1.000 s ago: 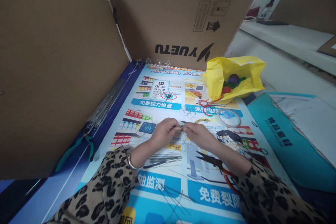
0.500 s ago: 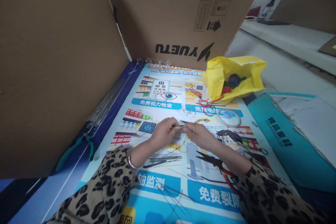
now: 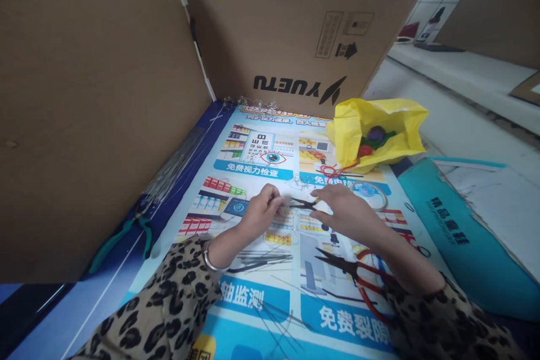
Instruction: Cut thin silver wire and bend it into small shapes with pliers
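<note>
My left hand (image 3: 262, 211) is pinched around a thin wire piece (image 3: 287, 205) over the printed sheet (image 3: 236, 183). To its right, my right hand (image 3: 346, 208) holds small dark-jawed pliers (image 3: 304, 203), thumb and fingers on either side of the handles. The jaws point left, close to the fingers of my left hand. Red-handled scissors (image 3: 352, 270) lie open below my right hand. Thin wires (image 3: 264, 259) lie below my left hand, and several more are near the sheet's lower edge.
Pliers with green handles (image 3: 141, 225) and a wire bundle (image 3: 172, 171) lie at left. Cardboard panels (image 3: 295, 28) stand behind and left. A yellow bag (image 3: 350, 132) holds coloured thread balls. Clear tape (image 3: 373, 197) and a teal box (image 3: 459, 225) are at right.
My right hand has moved away from my left fingertips, to the right, and now holds the small pliers that lay beyond the hands. My left hand has stayed nearly in place.
</note>
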